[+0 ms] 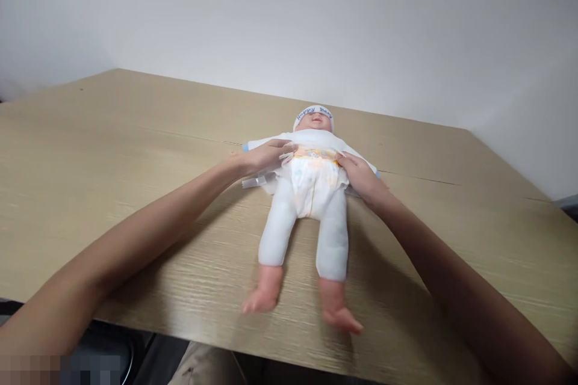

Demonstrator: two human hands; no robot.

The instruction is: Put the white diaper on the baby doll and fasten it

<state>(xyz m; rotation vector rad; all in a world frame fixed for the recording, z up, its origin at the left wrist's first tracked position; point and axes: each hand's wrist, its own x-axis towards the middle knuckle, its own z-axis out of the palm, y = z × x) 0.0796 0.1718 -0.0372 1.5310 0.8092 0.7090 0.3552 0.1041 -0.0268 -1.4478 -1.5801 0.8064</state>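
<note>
A baby doll [280, 231] lies on its back on the table, its head away from me and its bare feet towards me. It wears a white top and a white cap with blue lettering. Around its hips is a diaper [313, 183] with an orange printed waistband, its front panel lying over the belly. My left hand [271, 153] holds the waistband edge on the left, fingers closed at the doll's side. On the other side, the fingers of my right hand [359, 174] pinch the opposite waist edge. A white side tab [253, 181] sticks out below my left wrist.
The wooden table [112, 192] spreads wide around the doll, with a thin seam running across it. A pale wall [289, 24] stands behind its far edge. Below the near edge, a dark chair [103, 349] and part of a trouser leg [203, 364] show.
</note>
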